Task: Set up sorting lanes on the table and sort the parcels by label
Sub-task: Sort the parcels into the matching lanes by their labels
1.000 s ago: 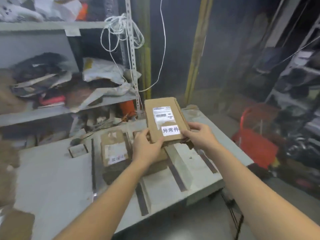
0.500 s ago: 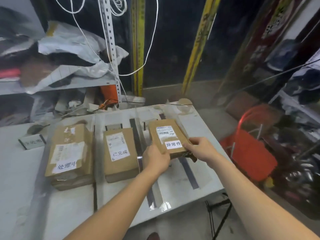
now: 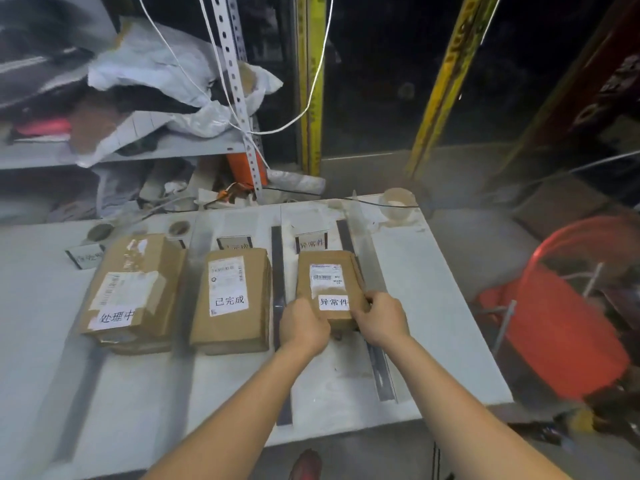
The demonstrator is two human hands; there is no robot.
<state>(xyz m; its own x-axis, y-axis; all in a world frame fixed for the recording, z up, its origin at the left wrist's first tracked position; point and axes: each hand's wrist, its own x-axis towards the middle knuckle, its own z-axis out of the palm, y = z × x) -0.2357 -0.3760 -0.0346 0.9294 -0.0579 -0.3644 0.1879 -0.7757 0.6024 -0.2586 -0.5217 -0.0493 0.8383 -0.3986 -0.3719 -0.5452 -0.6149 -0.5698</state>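
Brown cardboard parcel (image 3: 329, 282) with a white label (image 3: 333, 302) reading 异常件 is in the lane between two dark strips (image 3: 277, 265) on the white bench (image 3: 433, 323), just before a small sign (image 3: 311, 243) bearing the same characters. My left grip (image 3: 303, 325) and right grip (image 3: 381, 318) each curl round a near corner of it. Leftward lie a parcel labelled 已完成 (image 3: 230, 299) and, beyond it, a larger one labelled 处理中 (image 3: 128, 292); the barcode stickers' print is unreadable.

A parcel storeroom: cluttered metal shelving (image 3: 194, 147), labelled cardboard parcels (image 3: 230, 299) on a taped table (image 3: 433, 323).
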